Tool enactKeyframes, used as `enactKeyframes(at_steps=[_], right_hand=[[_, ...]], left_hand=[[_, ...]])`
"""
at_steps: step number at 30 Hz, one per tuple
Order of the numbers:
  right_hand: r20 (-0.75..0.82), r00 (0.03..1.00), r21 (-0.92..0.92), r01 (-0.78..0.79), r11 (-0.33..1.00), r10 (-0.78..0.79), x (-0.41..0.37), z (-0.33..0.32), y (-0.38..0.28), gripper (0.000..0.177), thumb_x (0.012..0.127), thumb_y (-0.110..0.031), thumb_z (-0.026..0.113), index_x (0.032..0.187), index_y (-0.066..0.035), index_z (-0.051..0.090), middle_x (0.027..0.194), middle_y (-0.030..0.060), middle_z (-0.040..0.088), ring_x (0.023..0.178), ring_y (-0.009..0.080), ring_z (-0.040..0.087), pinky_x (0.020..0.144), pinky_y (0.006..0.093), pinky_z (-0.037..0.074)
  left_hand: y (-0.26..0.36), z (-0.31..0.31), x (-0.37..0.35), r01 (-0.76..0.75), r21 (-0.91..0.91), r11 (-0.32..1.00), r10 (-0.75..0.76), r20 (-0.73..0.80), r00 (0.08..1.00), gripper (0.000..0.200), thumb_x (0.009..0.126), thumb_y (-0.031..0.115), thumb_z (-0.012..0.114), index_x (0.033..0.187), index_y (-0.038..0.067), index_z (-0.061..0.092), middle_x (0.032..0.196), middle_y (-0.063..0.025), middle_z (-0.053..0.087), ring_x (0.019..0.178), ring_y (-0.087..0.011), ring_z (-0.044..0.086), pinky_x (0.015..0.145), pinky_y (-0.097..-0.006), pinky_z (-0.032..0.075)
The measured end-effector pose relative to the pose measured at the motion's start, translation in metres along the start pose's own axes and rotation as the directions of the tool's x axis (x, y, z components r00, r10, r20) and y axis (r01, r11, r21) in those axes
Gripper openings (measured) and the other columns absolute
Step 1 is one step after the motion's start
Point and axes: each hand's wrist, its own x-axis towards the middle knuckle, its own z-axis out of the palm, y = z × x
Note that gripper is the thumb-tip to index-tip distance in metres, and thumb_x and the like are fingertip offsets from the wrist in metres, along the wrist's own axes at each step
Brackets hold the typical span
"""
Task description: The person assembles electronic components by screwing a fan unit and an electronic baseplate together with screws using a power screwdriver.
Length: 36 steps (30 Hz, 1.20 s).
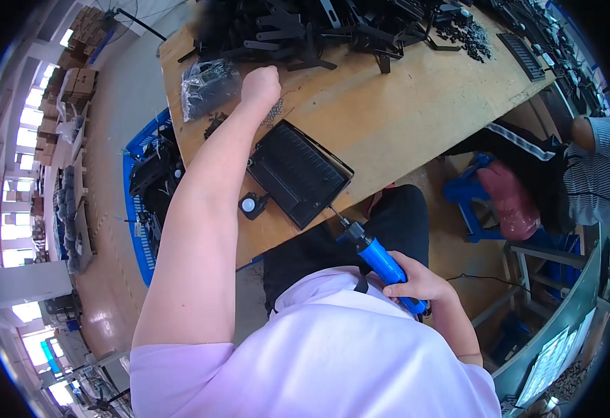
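Note:
My right hand (420, 279) is wrapped round a blue electric screwdriver (381, 261) close to my body. The screwdriver's bit points up and left toward the lower right corner of a black ribbed lamp housing (294, 174); whether it touches cannot be seen. A black frame-like bracket (319, 150) lies along the housing's far side. My left hand (261, 85) is stretched forward with its fingers curled closed, above a small pile of screws (275, 111). What the fingers hold, if anything, is hidden. Left of the housing sits a small black sensor with a white dome (249, 205).
Black metal brackets (284, 35) are heaped at the table's far edge. A clear plastic bag of parts (207, 87) lies near my left hand. Below the wooden table (381, 111) on the left stands a blue crate (137, 230). A seated person (590, 174) is at the right.

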Motion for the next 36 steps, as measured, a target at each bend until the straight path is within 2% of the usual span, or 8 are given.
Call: enactKeyframes(at_steps=[2, 4, 8, 12, 15, 23, 32, 36], right_hand=[[-0.012, 1.000, -0.050, 0.018, 0.999, -0.019, 0.000, 0.000, 0.003, 0.085, 0.079, -0.037, 0.083, 0.146, -0.002, 0.043, 0.124, 0.0156, 0.061, 0.104, 0.0266, 0.065, 0.097, 0.0372, 0.050], [-0.036, 0.999, -0.100, 0.033, 0.994, -0.036, 0.000, 0.002, 0.004, 0.086, 0.079, -0.038, 0.083, 0.146, -0.002, 0.043, 0.126, 0.0165, 0.061, 0.110, 0.0276, 0.063, 0.099, 0.0373, 0.048], [-0.048, 0.999, -0.127, 0.014, 0.992, -0.020, -0.001, 0.002, -0.001, 0.088, 0.078, -0.039, 0.084, 0.146, -0.001, 0.044, 0.129, 0.0178, 0.061, 0.119, 0.0293, 0.059, 0.105, 0.0379, 0.045], [-0.049, 0.997, -0.052, 0.059, 0.997, -0.062, 0.001, 0.003, 0.007, 0.092, 0.074, -0.040, 0.090, 0.144, -0.001, 0.044, 0.125, 0.0132, 0.063, 0.114, 0.0242, 0.060, 0.103, 0.0361, 0.046], [-0.051, 0.996, -0.004, 0.075, 0.997, -0.075, 0.002, 0.004, 0.010, 0.093, 0.074, -0.041, 0.090, 0.144, -0.001, 0.044, 0.125, 0.0130, 0.064, 0.114, 0.0235, 0.060, 0.103, 0.0361, 0.046], [-0.064, 0.997, -0.037, 0.044, 0.998, -0.046, 0.000, 0.006, 0.009, 0.093, 0.074, -0.045, 0.086, 0.146, -0.003, 0.045, 0.128, 0.0179, 0.061, 0.118, 0.0314, 0.059, 0.105, 0.0389, 0.044], [-0.055, 0.997, -0.017, 0.048, 0.999, -0.049, 0.000, 0.006, 0.006, 0.088, 0.075, -0.039, 0.084, 0.146, -0.002, 0.045, 0.127, 0.0187, 0.061, 0.119, 0.0322, 0.058, 0.105, 0.0398, 0.044], [-0.063, 0.996, -0.044, 0.055, 0.998, -0.058, 0.001, 0.005, 0.009, 0.088, 0.076, -0.038, 0.085, 0.145, -0.001, 0.045, 0.122, 0.0164, 0.062, 0.110, 0.0278, 0.062, 0.100, 0.0382, 0.047]], left_hand=[[0.016, -0.017, -0.011, 0.005, -0.104, 0.995, -0.013, -0.073, 0.997, 0.015, 0.083, 0.012, 0.066, 0.095, 0.006, 0.072, 0.091, -0.0164, 0.073, 0.088, -0.0357, 0.070, 0.080, -0.0440, 0.055], [0.049, -0.053, -0.039, 0.020, -0.353, 0.936, -0.054, -0.086, 0.995, 0.019, 0.084, 0.014, 0.069, 0.100, 0.005, 0.074, 0.092, -0.0141, 0.075, 0.086, -0.0290, 0.073, 0.079, -0.0375, 0.056], [0.106, -0.104, -0.138, 0.067, -0.567, 0.821, -0.026, 0.080, 0.996, 0.017, 0.085, 0.016, 0.072, 0.097, 0.004, 0.075, 0.089, -0.0109, 0.074, 0.081, -0.0172, 0.071, 0.075, -0.0316, 0.054], [0.114, -0.087, -0.206, 0.086, -0.551, 0.830, 0.037, 0.210, 0.977, 0.010, 0.081, 0.012, 0.076, 0.088, 0.005, 0.075, 0.084, -0.0090, 0.067, 0.074, -0.0199, 0.064, 0.069, -0.0323, 0.051], [0.118, -0.078, -0.227, 0.012, -0.482, 0.876, 0.038, 0.094, 0.995, 0.008, 0.076, 0.012, 0.079, 0.082, 0.007, 0.077, 0.085, -0.0072, 0.066, 0.085, -0.0248, 0.062, 0.077, -0.0366, 0.051], [0.128, -0.072, -0.232, -0.030, -0.418, 0.908, 0.054, 0.045, 0.998, 0.006, 0.076, 0.010, 0.078, 0.081, 0.008, 0.078, 0.086, -0.0074, 0.067, 0.088, -0.0271, 0.061, 0.081, -0.0386, 0.050], [0.132, -0.074, -0.235, -0.027, -0.396, 0.918, 0.058, 0.066, 0.996, 0.005, 0.078, 0.009, 0.075, 0.082, 0.007, 0.078, 0.086, -0.0086, 0.067, 0.089, -0.0283, 0.061, 0.083, -0.0395, 0.050], [0.125, -0.077, -0.230, -0.055, -0.424, 0.904, 0.119, 0.125, 0.985, 0.007, 0.079, 0.008, 0.073, 0.084, 0.007, 0.077, 0.085, -0.0087, 0.067, 0.089, -0.0285, 0.062, 0.082, -0.0396, 0.050]])
